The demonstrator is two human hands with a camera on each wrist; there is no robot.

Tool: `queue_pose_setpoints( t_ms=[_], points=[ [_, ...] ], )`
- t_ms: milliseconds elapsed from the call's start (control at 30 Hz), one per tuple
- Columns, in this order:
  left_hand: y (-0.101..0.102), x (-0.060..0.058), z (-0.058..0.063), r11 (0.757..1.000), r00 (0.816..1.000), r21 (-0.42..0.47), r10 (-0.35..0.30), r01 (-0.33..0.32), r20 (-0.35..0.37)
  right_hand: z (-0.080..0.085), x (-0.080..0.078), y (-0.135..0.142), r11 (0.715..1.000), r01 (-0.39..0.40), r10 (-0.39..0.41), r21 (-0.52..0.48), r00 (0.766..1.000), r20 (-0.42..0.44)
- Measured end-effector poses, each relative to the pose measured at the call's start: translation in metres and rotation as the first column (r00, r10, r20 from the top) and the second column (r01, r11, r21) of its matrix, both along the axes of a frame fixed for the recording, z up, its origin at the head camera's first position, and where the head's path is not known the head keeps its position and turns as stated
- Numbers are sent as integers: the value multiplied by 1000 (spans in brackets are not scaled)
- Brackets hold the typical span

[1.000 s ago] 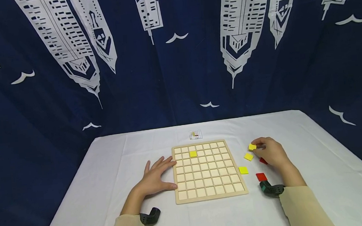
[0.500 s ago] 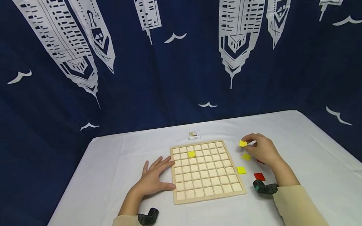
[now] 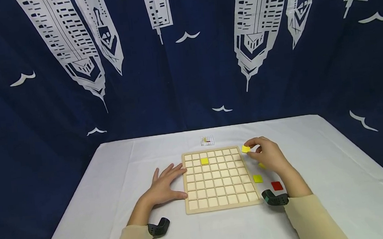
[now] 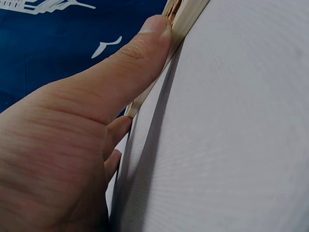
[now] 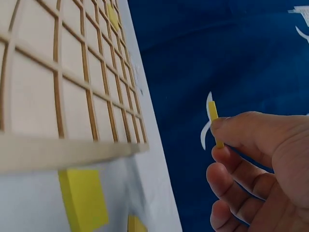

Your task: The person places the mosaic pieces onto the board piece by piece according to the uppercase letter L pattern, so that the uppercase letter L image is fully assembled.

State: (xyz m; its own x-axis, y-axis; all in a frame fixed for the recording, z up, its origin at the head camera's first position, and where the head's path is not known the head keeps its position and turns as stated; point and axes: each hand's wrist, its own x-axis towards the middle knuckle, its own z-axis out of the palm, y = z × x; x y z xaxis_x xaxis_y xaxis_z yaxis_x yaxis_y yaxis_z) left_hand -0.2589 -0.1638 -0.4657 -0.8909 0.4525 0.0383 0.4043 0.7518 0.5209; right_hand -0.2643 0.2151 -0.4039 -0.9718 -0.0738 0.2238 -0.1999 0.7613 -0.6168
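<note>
A wooden grid board (image 3: 223,209) lies on the white table, one yellow tile (image 3: 204,161) sitting in a cell of its second row from the back. My left hand (image 3: 163,188) rests at the board's left edge, fingers spread; in the left wrist view the thumb (image 4: 140,53) presses against the wooden rim. Between thumb and finger my right hand (image 3: 268,154) pinches another square yellow tile (image 5: 216,123), held up just beyond the board's back right corner. The right wrist view shows that tile edge-on.
Right of the board lie a yellow tile (image 3: 257,178), a second yellow one (image 3: 262,165) partly hidden by the right hand, and a red tile (image 3: 277,186). Behind the board lies a small printed grid card (image 3: 207,140). A navy curtain (image 3: 174,79) hangs past the table's back edge.
My right hand has carried the pinched yellow tile leftward and slightly back, from over the loose tiles to the board's back right corner. The left hand has stayed at the board's edge.
</note>
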Motion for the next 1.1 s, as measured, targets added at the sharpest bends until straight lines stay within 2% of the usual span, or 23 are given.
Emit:
queue_pose_setpoints(
  t_ms=[167, 333, 633, 1100],
  points=[
    [-1, -3, 3, 1000, 1000, -10, 6, -6, 5, 6, -5, -16, 998, -61, 60, -10, 998, -33],
    [-1, -6, 7, 1000, 1000, -8, 4, -4, 3, 11, -10, -36, 992, -120, 119, -31, 993, -23],
    [-2, -2, 8, 1000, 1000, 4, 2, -2, 10, 0, -12, -72, 975, -222, 222, -23, 975, 29],
    [0, -1, 3, 1000, 1000, 2, -1, 0, 13, -18, -13, -99, 971, -239, 237, 6, 965, 112]
  ],
)
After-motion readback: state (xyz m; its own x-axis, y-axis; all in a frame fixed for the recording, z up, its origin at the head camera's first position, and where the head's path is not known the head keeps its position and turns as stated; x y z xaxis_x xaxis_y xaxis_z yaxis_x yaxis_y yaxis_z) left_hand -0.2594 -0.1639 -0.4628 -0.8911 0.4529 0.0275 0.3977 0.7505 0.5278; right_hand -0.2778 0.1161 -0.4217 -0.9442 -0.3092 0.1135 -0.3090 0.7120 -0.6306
